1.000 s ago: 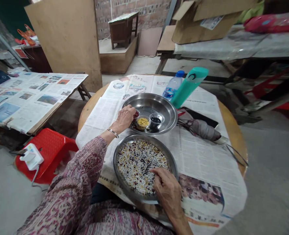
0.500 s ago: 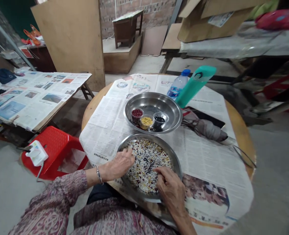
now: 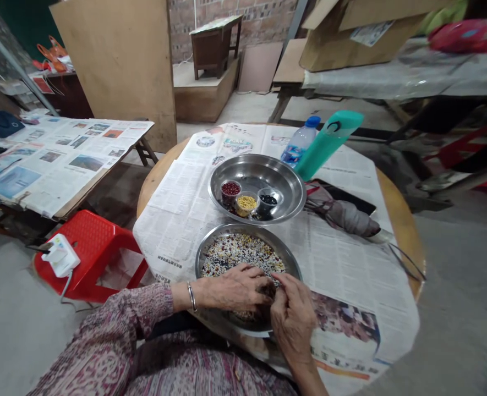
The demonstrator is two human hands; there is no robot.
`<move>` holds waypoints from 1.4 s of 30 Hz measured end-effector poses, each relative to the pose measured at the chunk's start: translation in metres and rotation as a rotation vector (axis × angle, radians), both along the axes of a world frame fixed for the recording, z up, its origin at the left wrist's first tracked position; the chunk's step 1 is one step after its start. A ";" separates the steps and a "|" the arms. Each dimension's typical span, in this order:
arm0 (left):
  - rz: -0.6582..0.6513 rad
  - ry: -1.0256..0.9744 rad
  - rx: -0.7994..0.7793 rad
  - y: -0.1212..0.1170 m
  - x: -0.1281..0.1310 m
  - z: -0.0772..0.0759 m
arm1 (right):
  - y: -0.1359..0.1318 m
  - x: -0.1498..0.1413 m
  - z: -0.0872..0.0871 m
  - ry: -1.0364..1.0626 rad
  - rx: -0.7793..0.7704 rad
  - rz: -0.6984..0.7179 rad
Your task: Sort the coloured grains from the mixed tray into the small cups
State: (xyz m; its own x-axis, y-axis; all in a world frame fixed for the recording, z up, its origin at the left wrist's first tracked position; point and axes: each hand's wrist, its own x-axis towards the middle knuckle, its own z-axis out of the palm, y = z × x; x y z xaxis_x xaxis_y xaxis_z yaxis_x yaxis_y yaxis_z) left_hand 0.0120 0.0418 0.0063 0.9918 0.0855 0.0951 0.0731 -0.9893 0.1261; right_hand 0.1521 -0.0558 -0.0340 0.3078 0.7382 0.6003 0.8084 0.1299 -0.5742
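Note:
A steel basin [image 3: 295,264] in front of me holds mixed grains [image 3: 239,250], white, yellow, dark red and black. My left hand [image 3: 237,289], with a silver bangle at the wrist, reaches across the basin, palm down and fingers curled; what they hold, if anything, is hidden. Meeting it over the right side of the basin is my right hand [image 3: 293,313], thumb and fingers pinched together around something too small to name. Just beyond, a second steel basin [image 3: 263,165] contains a cup of red beans [image 3: 230,189], a cup of yellow beans [image 3: 246,203] and a cup of black beans [image 3: 267,200].
Newspaper [image 3: 342,264] covers the round table. Behind the far basin stand a water bottle [image 3: 299,140] and a teal container [image 3: 329,143]; a folded grey umbrella [image 3: 350,217] lies to their right. A red stool [image 3: 97,242] with a white power strip [image 3: 60,256] is at the left.
My left hand has moved right and nearer to me, from the basin's left side to beside my right hand. My right hand has shifted slightly, still pinched.

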 end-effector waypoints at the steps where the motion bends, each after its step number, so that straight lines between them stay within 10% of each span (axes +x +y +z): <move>1: 0.006 0.008 0.014 0.006 0.000 0.000 | 0.001 0.000 0.000 -0.006 0.001 0.002; 11: 0.554 0.038 -0.058 0.053 -0.005 0.007 | 0.002 -0.001 0.005 -0.025 0.001 0.007; 22: 0.243 0.085 -0.101 0.019 -0.005 0.007 | 0.010 0.007 0.022 0.094 -0.153 0.070; 29: 0.322 0.136 -0.236 -0.003 -0.047 0.021 | 0.099 0.024 0.074 0.127 -0.239 0.074; 35: 0.233 0.095 -0.239 0.004 -0.034 0.014 | 0.191 0.027 0.083 -0.227 -0.374 0.130; 42: 0.664 0.098 -0.213 0.021 -0.018 0.005 | 0.218 0.036 0.072 -0.355 -0.580 0.145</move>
